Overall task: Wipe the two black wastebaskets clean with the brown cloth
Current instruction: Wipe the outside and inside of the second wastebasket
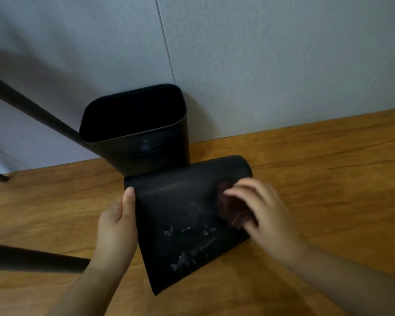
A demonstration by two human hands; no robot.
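On the brown wooden tabletop (317,160) a black plastic wastebasket with a rounded rectangular shape (183,220) lies on its side, and I take it as the landmark. Its broad upper wall faces the camera and carries whitish smears and flakes, mostly on the part nearer to the person. The left hand (118,221) holds the left edge of this lying wastebasket: the thumb lies straight along the edge on top, while the other fingers go behind the wall and cannot be seen. The right hand (263,210) is at the right side of the lying wastebasket, with fingers bent over a crumpled dark brown cloth (229,205), which it presses against the black wall; the hand is blurred, so the exact grip on the cloth is not clear. The cloth is on the right part of the wall, under and just left of the right fingers, well apart from the left hand. Behind the lying wastebasket, touching its far edge, a second black plastic wastebasket (144,137) stands upright with its open mouth up, close against the pale grey wall (260,53). To the left of the landmark, dark bars (32,108) cross the view.
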